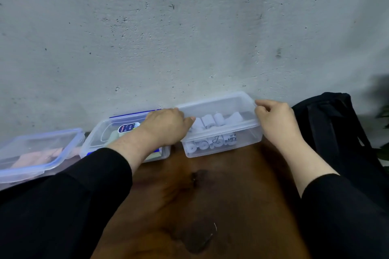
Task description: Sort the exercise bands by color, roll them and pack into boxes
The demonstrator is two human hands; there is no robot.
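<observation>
I see both my hands at the worktop's point(210, 195) far edge, against the wall point(189, 27). My left grip point(166, 126) curls over the left rim of the open clear box point(221, 145); my right grip point(275, 120) pinches its right rim. Rolled white bands point(210, 121) lie inside. Two more boxes point(99, 141) sit left.

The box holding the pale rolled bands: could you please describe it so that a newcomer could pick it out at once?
Three clear plastic boxes stand in a row on the wooden table against the grey wall. The one meant is the rightmost box, between the left hand and the right hand. Unlike its neighbours it has no lid, and pale rolled bands fill it.
</observation>
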